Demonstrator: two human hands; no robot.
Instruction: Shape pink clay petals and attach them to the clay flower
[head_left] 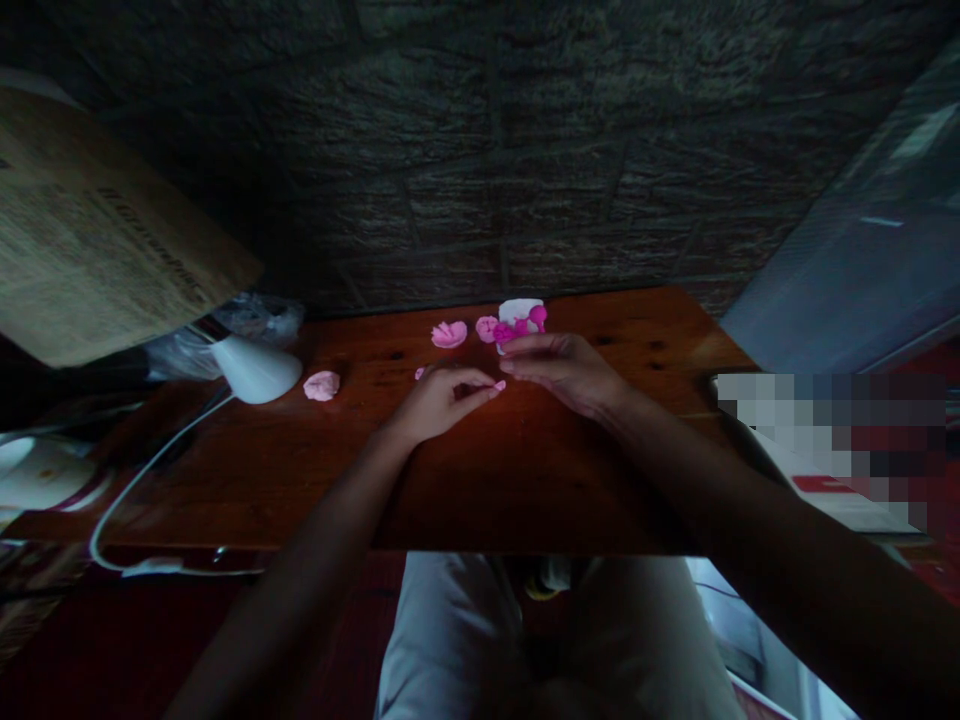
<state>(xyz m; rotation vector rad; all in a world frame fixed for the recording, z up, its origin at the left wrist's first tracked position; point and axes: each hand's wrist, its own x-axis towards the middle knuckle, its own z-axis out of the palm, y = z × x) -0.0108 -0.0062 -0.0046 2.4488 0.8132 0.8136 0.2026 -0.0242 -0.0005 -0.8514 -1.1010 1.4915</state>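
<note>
Pink scrap (499,386), partly hidden, is pinched by the left hand (441,402).

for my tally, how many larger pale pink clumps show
3: one clump near the white cone, one beyond the left hand, one beside the white sheet. The left or right hand may hide more.

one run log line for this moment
left hand: pinching small pink piece; right hand: near bright magenta pieces, grip unclear; left side: pale pink crumpled lump; surface: brown wooden table
</note>
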